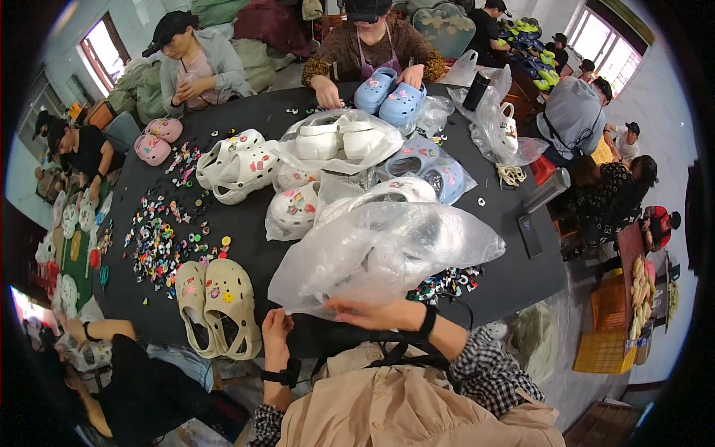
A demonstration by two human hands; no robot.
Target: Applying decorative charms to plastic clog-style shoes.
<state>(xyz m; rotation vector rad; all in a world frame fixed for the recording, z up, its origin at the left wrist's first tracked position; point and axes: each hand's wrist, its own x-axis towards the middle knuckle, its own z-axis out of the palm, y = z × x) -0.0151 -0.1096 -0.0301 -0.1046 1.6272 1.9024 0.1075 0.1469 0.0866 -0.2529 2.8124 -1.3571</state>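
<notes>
A clear plastic bag (320,272) lies across the near middle of the table, with pale shapes showing dimly through it. My left hand (277,328) pinches the bag's near left corner. Along its near edge, my right hand (376,314) rests against the plastic with fingers stretched to the left. Just beyond the bag are white clogs (294,212) with colourful charms, partly covered by plastic. To my left stands a pair of beige clogs (227,294) with charms. Loose shoe charms (160,249) are scattered on the left of the black table (246,246).
Across the table a person handles blue clogs (402,103); another sits at far left near pink clogs (154,149). Bagged white clogs (335,141) lie mid-table. On the right are a phone (529,236), a metal tumbler (547,190) and a black bottle (477,91).
</notes>
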